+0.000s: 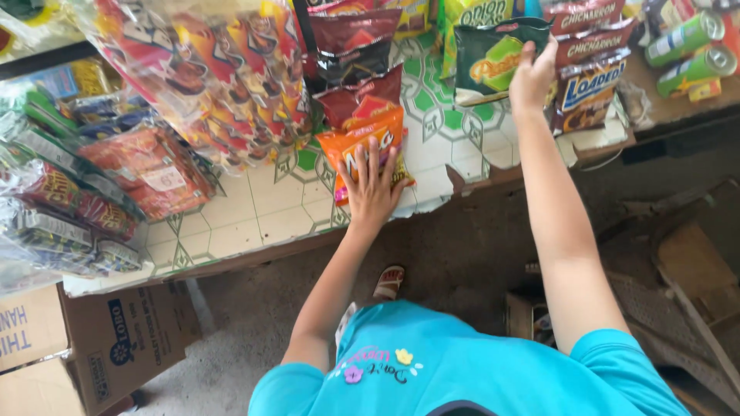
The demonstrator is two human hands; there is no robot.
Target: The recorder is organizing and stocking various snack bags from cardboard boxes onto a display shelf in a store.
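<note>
Tiled counter (270,208) bearing snack bags (362,142)

Left hand (372,187) covers the lower part of the orange crinkled snack bag (362,146). Right hand (532,77) hides part of the dark green glossy chip bag (486,58). Green cylindrical cans (690,50) cut off at right edge.

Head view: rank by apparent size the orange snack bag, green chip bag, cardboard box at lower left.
1. cardboard box, cut off by the frame
2. green chip bag, held by the right hand
3. orange snack bag, under the left hand
The bags look close; hands cover part of each.
</note>
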